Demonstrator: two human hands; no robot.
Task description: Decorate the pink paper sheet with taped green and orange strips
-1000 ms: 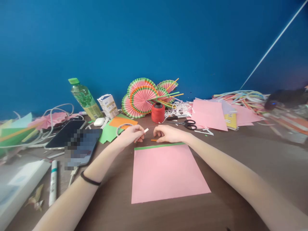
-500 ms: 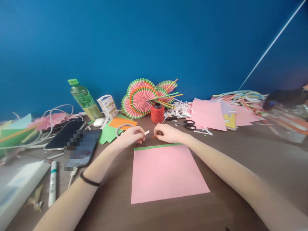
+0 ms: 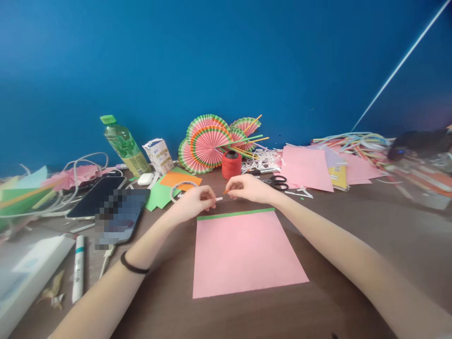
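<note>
My left hand (image 3: 196, 202) is closed in a pinch on a small white strip (image 3: 219, 198), whose end juts out to the right. Facing it, my right hand (image 3: 245, 188) pinches a small orange paper piece (image 3: 225, 192), mostly hidden by the fingers. The two hands are a short gap apart, just above the far edge of a pink paper sheet (image 3: 243, 254). That sheet lies flat with a green strip (image 3: 235, 214) along its far edge. Beside my left wrist lies a tape roll (image 3: 173, 193) on orange paper (image 3: 181, 179) and green paper (image 3: 158, 195).
Pleated paper fans (image 3: 212, 146) lean on the blue wall behind a red thread spool (image 3: 231, 165). Scissors (image 3: 278, 182) and pink papers (image 3: 307, 167) lie to the right. Leftward are a bottle (image 3: 125, 146), a carton (image 3: 158, 156), phones (image 3: 97, 197) and a marker (image 3: 78, 270).
My right hand has lifted slightly off the sheet's far edge, showing more of the green strip. My left hand has shifted a little right and tilted, lowering the white strip.
</note>
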